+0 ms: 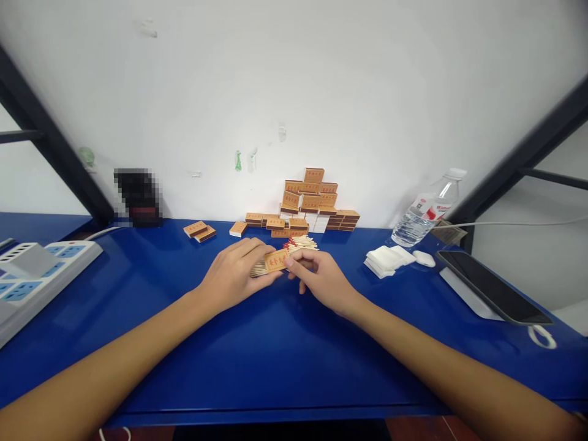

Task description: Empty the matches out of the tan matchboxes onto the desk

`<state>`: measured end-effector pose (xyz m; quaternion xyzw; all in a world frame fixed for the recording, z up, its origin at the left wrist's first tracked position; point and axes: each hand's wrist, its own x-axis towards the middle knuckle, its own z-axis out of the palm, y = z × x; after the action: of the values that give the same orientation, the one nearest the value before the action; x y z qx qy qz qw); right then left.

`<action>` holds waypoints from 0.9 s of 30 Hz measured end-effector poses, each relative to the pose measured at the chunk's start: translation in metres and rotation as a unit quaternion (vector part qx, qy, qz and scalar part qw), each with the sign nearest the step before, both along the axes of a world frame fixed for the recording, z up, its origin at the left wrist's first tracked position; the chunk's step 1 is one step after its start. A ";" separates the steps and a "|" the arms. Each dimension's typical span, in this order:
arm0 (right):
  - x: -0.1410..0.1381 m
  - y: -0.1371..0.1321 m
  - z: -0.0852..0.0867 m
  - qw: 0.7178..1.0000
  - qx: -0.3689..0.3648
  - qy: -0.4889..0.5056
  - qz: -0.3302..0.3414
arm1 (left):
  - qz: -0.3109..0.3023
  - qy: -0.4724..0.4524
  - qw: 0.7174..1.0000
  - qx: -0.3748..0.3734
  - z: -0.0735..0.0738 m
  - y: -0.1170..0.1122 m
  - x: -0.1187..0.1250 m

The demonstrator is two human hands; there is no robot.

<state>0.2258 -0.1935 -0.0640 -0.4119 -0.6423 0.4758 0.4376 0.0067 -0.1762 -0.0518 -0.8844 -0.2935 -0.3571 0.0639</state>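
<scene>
My left hand (236, 272) is wrapped round a partly opened matchbox (276, 260), thumb below and fingers above. Its orange sleeve with red characters faces me, and a row of matchsticks (259, 268) shows between the sleeve and my left palm. At the sleeve's right end, my right hand (321, 278) is closed, thumb and fingers pinching that edge; its other fingers curl underneath. Just behind the hands lies a pile of loose red-tipped matches (301, 243), partly hidden by my right fingers.
Stacked matchboxes (311, 202) stand against the wall, with a few more boxes (200, 231) to the left. On the right are a water bottle (427, 208), white packets (383, 260), a small white case (423, 258) and a phone (493, 285). A power strip (50, 275) sits left.
</scene>
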 end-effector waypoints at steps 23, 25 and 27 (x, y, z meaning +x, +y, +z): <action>0.039 0.027 0.014 0.978 -0.062 0.077 -0.183 | 0.084 0.234 0.857 -0.452 0.049 0.030 -0.061; 0.040 0.028 0.013 0.978 -0.055 0.075 -0.185 | 0.072 0.240 0.843 -0.477 0.048 0.029 -0.060; 0.040 0.028 0.013 0.978 -0.053 0.074 -0.186 | 0.072 0.240 0.841 -0.479 0.048 0.029 -0.060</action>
<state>0.2656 -0.1657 -0.0506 -0.5105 -0.4940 0.4486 0.5423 -0.0531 -0.1473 -0.0035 -0.8393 -0.4663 0.0575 -0.2735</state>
